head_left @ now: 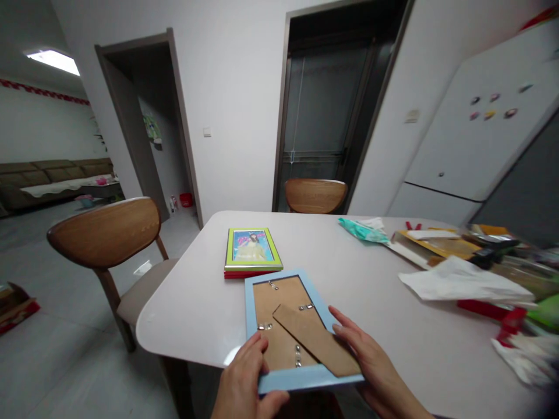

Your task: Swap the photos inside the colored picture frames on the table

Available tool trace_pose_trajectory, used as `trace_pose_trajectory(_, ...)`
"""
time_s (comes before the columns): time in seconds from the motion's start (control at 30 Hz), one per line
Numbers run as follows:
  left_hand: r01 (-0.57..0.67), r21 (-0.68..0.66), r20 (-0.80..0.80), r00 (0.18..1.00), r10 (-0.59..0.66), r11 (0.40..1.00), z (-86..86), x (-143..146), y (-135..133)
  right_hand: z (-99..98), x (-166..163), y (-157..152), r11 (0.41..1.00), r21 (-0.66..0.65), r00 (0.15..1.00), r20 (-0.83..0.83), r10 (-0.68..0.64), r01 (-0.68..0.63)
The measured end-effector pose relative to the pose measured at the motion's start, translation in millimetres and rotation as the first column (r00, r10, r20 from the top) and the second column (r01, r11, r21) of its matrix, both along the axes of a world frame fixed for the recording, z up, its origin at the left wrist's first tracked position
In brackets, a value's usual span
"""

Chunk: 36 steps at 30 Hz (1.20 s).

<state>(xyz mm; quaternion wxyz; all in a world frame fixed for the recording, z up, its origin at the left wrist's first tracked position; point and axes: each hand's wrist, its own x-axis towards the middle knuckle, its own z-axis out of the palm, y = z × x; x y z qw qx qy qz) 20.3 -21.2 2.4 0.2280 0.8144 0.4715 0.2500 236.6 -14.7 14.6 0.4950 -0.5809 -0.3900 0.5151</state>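
Observation:
A light blue picture frame lies back side up at the near edge of the table, its brown backing board and metal clips showing. The brown stand leg runs slantwise across the backing. At the frame's near left corner, my left hand grips the rim, thumb below and fingers on the backing. My right hand holds the right side, fingers along the edge; its thumb is hidden. Just beyond, a green picture frame with a picture of a figure in a pale dress rests on a red frame.
On the white table, a teal plastic wrapper, white paper and mixed clutter fill the right side. Wooden chairs stand at the left and far side. A white fridge is at the right.

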Motion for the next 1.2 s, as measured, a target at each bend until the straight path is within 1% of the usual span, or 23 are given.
trace_pose_trajectory(0.03,0.003,0.002,0.032,0.999,-0.003,1.0,-4.0,0.0,-0.4,8.5,-3.2,-3.0,1.0,-0.011,0.996,-0.081,0.025,-0.026)
trace_pose_trajectory(0.07,0.007,-0.003,0.065,0.998,-0.006,1.0,-7.9,0.3,-0.9,17.2,-6.6,-5.4,0.999,-0.002,0.991,-0.125,0.053,-0.053)
trace_pose_trajectory(0.13,0.008,-0.031,0.139,0.99,-0.003,0.999,-12.2,2.6,-1.8,33.6,-14.3,-8.1,0.994,0.049,0.982,-0.158,0.101,-0.094)
trace_pose_trajectory(0.2,0.007,-0.08,0.225,0.974,0.011,0.997,-7.6,6.9,-2.7,47.2,-24.5,-7.9,0.988,0.113,0.976,-0.18,0.125,-0.105)
trace_pose_trajectory(0.23,0.011,-0.114,0.272,0.962,0.02,0.993,-1.3,9.1,-3.1,52.8,-31.0,-7.1,0.982,0.157,0.973,-0.186,0.136,-0.107)
trace_pose_trajectory(0.3,0.034,-0.187,0.376,0.926,0.04,0.982,16.8,11.5,-3.7,61.3,-46.8,-5.1,0.954,0.267,0.972,-0.148,0.184,-0.14)
trace_pose_trajectory(0.37,0.045,-0.251,0.482,0.872,0.084,0.967,36.7,8.7,-3.6,65.4,-64.9,-3.3,0.901,0.367,0.965,-0.03,0.262,-0.233)
trace_pose_trajectory(0.4,0.027,-0.272,0.531,0.838,0.126,0.962,45.3,4.9,-3.2,65.1,-73.9,-2.2,0.872,0.394,0.953,0.044,0.298,-0.291)
trace_pose_trajectory(0.47,-0.04,-0.311,0.605,0.762,0.23,0.95,56.6,-6.6,-2.0,58.5,-89.1,0.8,0.827,0.398,0.917,0.206,0.341,-0.397)
trace_pose_trajectory(0.5,-0.081,-0.34,0.63,0.72,0.291,0.937,58.9,-13.5,-1.4,51.8,-94.5,3.1,0.813,0.387,0.895,0.29,0.34,-0.435)
trace_pose_trajectory(0.57,-0.144,-0.414,0.659,0.633,0.406,0.899,57.1,-27.2,-0.5,32.7,-99.7,9.4,0.809,0.357,0.84,0.463,0.282,-0.468)
trace_pose_trajectory(0.6,-0.162,-0.455,0.668,0.589,0.456,0.876,53.3,-33.0,-0.3,21.3,-99.3,13.0,0.818,0.338,0.805,0.546,0.233,-0.466)
trace_pose_trajectory(0.67,-0.169,-0.533,0.676,0.505,0.537,0.829,41.4,-41.2,-0.6,-1.8,-93.4,20.1,0.858,0.291,0.73,0.67,0.132,-0.422)
trace_pose_trajectory(0.7,-0.153,-0.564,0.678,0.475,0.561,0.812,33.9,-43.4,-1.0,-12.0,-88.5,22.9,0.883,0.264,0.702,0.705,0.098,-0.388)
trace_pose_trajectory(0.77,-0.103,-0.608,0.681,0.442,0.584,0.787,18.3,-44.1,-2.1,-26.7,-76.4,26.1,0.921,0.237,0.688,0.725,0.044,-0.308)
trace_pose_trajectory(0.83,-0.045,-0.634,0.684,0.434,0.587,0.772,4.1,-40.2,-3.1,-32.8,-62.6,26.3,0.944,0.244,0.719,0.695,-0.011,-0.221)
trace_pose_trajectory(0.9,0.02,-0.638,0.701,0.429,0.57,0.77,-6.4,-32.1,-3.0,-31.3,-47.6,24.8,0.954,0.263,0.773,0.632,-0.061,-0.14)
trace_pose_trajectory(0.97,0.108,-0.604,0.743,0.433,0.51,0.789,-12.1,-19.7,-1.2,-24.7,-30.2,23.2,0.962,0.263,0.835,0.545,-0.079,-0.081)
trace_pose_trajectory(1.0,0.158,-0.57,0.77,0.445,0.457,0.806,-13.2,-11.8,0.4,-20.3,-20.2,22.6,0.966,0.254,0.863,0.499,-0.08,-0.057)
trace_pose_trajectory(1.07,0.25,-0.486,0.81,0.489,0.324,0.837,-12.0,6.8,4.8,-10.6,2.1,22.3,0.976,0.216,0.897,0.432,-0.089,-0.007)
trace_pose_trajectory(1.1,0.28,-0.445,0.815,0.519,0.256,0.85,-10.0,17.2,7.6,-5.9,14.0,22.8,0.982,0.189,0.901,0.422,-0.103,0.024)
trace_pose_trajectory(1.17,0.285,-0.392,0.78,0.608,0.151,0.875,-4.2,38.6,14.1,1.7,38.3,25.8,0.986,0.145,0.89,0.434,-0.137,0.081)
trace_pose_trajectory(1.2,0.258,-0.381,0.734,0.668,0.121,0.888,-0.9,48.9,18.0,4.2,50.2,28.4,0.987,0.128,0.878,0.454,-0.149,0.101)
